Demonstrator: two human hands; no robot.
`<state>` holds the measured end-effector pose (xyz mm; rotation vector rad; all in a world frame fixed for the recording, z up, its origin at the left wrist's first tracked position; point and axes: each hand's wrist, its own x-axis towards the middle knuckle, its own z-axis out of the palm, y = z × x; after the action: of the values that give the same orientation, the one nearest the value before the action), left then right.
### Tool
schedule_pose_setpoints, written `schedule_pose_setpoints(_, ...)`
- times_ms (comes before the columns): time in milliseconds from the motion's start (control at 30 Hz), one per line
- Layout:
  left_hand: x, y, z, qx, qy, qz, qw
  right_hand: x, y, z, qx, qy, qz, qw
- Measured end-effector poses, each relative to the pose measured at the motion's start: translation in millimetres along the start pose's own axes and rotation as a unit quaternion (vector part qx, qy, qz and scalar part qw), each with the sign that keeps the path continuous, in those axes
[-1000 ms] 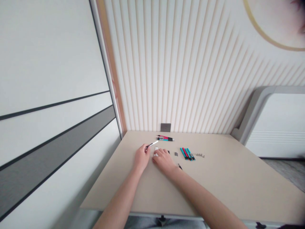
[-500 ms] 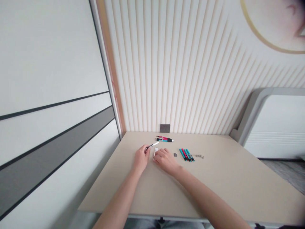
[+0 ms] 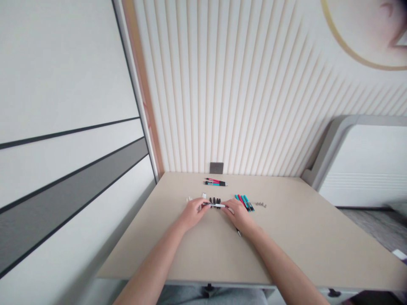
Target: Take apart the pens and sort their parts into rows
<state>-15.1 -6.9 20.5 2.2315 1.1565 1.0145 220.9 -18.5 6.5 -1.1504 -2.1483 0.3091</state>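
A white and black pen [image 3: 213, 205] lies level between my hands, its ends held by my left hand [image 3: 191, 214] and my right hand [image 3: 237, 213]. Just behind it stand several small black pen parts [image 3: 214, 201], partly hidden by the pen. Small white pieces [image 3: 204, 195] lie past my left hand. Right of my right hand are several teal and red pens [image 3: 243, 202]. Two more pens [image 3: 215, 182] lie farther back. A short dark pen piece [image 3: 238, 232] lies just below my right wrist.
Several small metal parts [image 3: 260, 204] lie right of the teal pens on the beige table [image 3: 295, 241]. The table's far edge meets a ribbed white wall with a grey socket [image 3: 216, 168]. A white panelled wall bounds the left side.
The pen has moved from my left hand's grip to between both hands, now level. My right hand has slid right and lifted off the white pieces. The view has shifted slightly.
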Motion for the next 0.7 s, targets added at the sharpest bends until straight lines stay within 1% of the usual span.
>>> schedule_pose_setpoints(167,-1,4,-2.5,-0.016,-0.006,-0.018,1.000,-1,-8,-3,-0.019,-0.060,-0.012,0.998)
schedule_pose_setpoints(267,-1,5,-2.5,-0.019,-0.008,-0.021,1.000,-2,-11,-3,-0.020,-0.082,-0.020,0.996)
schedule_pose_setpoints(567,0,4,-2.0,-0.026,-0.001,-0.034,0.999,-1,-14,-6,0.010,-0.106,0.011,0.994)
schedule_pose_setpoints(700,0,5,-2.8,-0.026,0.021,-0.039,0.999,-2,-15,-8,0.010,-0.101,0.016,0.995)
